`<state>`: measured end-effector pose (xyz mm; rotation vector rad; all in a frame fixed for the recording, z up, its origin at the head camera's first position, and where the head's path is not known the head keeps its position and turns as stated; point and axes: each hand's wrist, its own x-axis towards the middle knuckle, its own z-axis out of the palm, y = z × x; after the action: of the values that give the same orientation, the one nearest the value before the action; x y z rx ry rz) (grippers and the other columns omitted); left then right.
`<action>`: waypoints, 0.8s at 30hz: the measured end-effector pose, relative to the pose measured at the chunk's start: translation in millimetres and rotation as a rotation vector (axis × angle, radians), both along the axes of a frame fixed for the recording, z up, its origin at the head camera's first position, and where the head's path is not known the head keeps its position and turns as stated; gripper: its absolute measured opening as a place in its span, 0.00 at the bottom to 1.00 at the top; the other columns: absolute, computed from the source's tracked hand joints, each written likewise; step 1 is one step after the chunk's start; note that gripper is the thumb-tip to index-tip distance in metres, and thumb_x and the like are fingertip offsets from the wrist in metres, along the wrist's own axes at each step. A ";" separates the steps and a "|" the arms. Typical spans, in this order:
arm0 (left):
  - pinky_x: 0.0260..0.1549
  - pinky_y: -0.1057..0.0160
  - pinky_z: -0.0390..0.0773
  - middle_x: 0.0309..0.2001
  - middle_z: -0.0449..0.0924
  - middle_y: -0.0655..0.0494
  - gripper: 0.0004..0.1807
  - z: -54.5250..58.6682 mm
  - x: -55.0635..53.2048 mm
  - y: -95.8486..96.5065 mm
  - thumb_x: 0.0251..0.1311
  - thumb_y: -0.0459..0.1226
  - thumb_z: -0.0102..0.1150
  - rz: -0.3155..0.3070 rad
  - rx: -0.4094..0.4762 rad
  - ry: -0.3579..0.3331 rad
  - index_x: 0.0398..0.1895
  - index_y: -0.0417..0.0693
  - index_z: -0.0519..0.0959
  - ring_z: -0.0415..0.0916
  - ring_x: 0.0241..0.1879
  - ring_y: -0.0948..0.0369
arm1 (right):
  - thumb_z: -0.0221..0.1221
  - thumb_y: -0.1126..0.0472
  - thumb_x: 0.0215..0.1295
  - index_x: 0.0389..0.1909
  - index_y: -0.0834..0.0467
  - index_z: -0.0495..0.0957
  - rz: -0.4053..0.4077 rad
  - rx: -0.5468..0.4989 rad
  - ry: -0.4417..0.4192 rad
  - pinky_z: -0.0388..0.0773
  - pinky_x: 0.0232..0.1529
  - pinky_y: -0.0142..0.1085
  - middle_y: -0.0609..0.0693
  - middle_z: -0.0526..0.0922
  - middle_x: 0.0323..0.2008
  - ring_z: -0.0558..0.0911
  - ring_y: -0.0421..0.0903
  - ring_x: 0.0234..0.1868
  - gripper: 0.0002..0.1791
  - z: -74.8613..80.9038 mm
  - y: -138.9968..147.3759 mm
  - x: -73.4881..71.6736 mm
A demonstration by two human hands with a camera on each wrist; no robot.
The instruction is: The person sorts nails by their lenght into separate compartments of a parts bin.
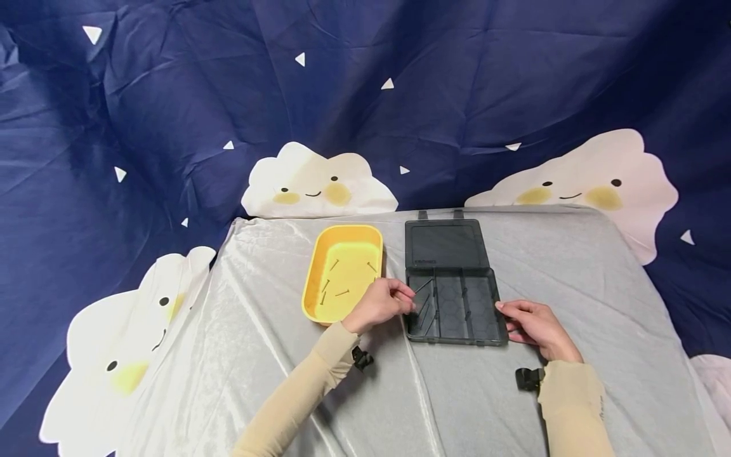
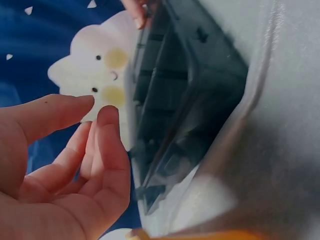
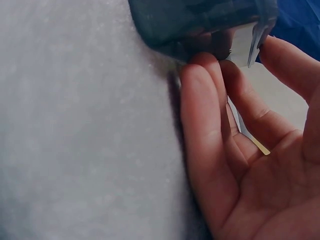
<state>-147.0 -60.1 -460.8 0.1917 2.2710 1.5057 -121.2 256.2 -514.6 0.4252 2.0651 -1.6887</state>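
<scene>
A dark translucent compartment box [image 1: 451, 339] lies with its lid [image 1: 447, 244] folded back. Several thin screws [image 1: 424, 312] lie in its left column. Over that column's left edge is my left hand [image 1: 381, 303]; in the left wrist view its thumb and forefinger stand slightly apart with nothing between them. My right hand [image 1: 537, 327] grips the right side of the box, thumb at the rim and fingers against the outer wall. The right wrist view shows these fingers [image 3: 202, 110] at the box's corner.
Left of the box stands a yellow tray [image 1: 311, 298] with several screws [image 1: 325, 285] scattered on its bottom. Both containers rest on a grey cloth [image 1: 354, 406]. Behind hangs a dark blue curtain [image 1: 342, 108] printed with clouds.
</scene>
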 end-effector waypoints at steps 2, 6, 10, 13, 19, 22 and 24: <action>0.36 0.65 0.83 0.34 0.85 0.43 0.14 3.1 -0.4 -4.8 0.51 0.24 0.62 0.012 0.044 0.001 0.44 0.29 0.79 0.80 0.29 0.64 | 0.63 0.43 0.61 0.47 0.56 0.78 0.000 0.002 0.001 0.84 0.32 0.32 0.40 0.78 0.25 0.79 0.34 0.27 0.23 -0.1 0.0 0.0; 0.41 0.55 0.84 0.37 0.83 0.36 0.14 8.1 -3.6 -16.3 0.52 0.23 0.60 0.047 0.121 0.017 0.43 0.27 0.78 0.81 0.30 0.62 | 0.63 0.43 0.61 0.47 0.55 0.78 -0.003 0.005 -0.001 0.84 0.32 0.32 0.40 0.78 0.25 0.79 0.34 0.27 0.23 -0.1 -0.3 0.0; 0.37 0.57 0.84 0.36 0.83 0.38 0.12 13.3 -7.9 -28.1 0.53 0.25 0.61 0.117 0.125 0.044 0.42 0.29 0.79 0.80 0.29 0.62 | 0.63 0.43 0.61 0.46 0.55 0.78 -0.004 0.008 0.004 0.83 0.33 0.32 0.40 0.78 0.26 0.79 0.34 0.27 0.22 -0.5 -0.4 0.3; 0.31 0.66 0.80 0.33 0.84 0.47 0.12 15.4 -10.7 -35.9 0.53 0.26 0.61 0.170 0.099 0.075 0.41 0.31 0.80 0.76 0.26 0.67 | 0.63 0.43 0.61 0.45 0.53 0.79 -0.005 0.005 0.006 0.83 0.32 0.31 0.40 0.78 0.26 0.79 0.33 0.27 0.20 -1.0 0.1 0.5; 0.27 0.71 0.75 0.32 0.83 0.46 0.11 11.5 -15.6 -48.9 0.52 0.26 0.60 0.252 0.099 0.121 0.40 0.30 0.81 0.73 0.26 0.68 | 0.63 0.43 0.60 0.44 0.53 0.79 -0.011 0.005 0.005 0.83 0.32 0.31 0.40 0.78 0.26 0.79 0.34 0.27 0.20 -2.7 0.1 -0.1; 0.27 0.72 0.74 0.30 0.81 0.49 0.11 8.3 -17.4 -53.7 0.52 0.26 0.61 0.280 0.092 0.126 0.40 0.30 0.81 0.73 0.26 0.68 | 0.63 0.42 0.60 0.46 0.55 0.79 -0.010 0.010 0.005 0.83 0.32 0.31 0.40 0.78 0.26 0.79 0.34 0.27 0.23 -3.4 -0.2 -0.5; 0.27 0.73 0.73 0.29 0.80 0.51 0.12 7.2 -17.9 -55.9 0.51 0.26 0.60 0.298 0.081 0.120 0.40 0.30 0.80 0.73 0.26 0.67 | 0.63 0.42 0.60 0.47 0.56 0.79 -0.009 0.013 0.006 0.83 0.32 0.31 0.40 0.78 0.26 0.79 0.34 0.27 0.23 -3.6 -0.2 -0.6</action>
<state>-164.9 -116.0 -453.6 -0.0373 2.4189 1.7792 -121.8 256.0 -518.2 0.4350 2.0821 -1.6847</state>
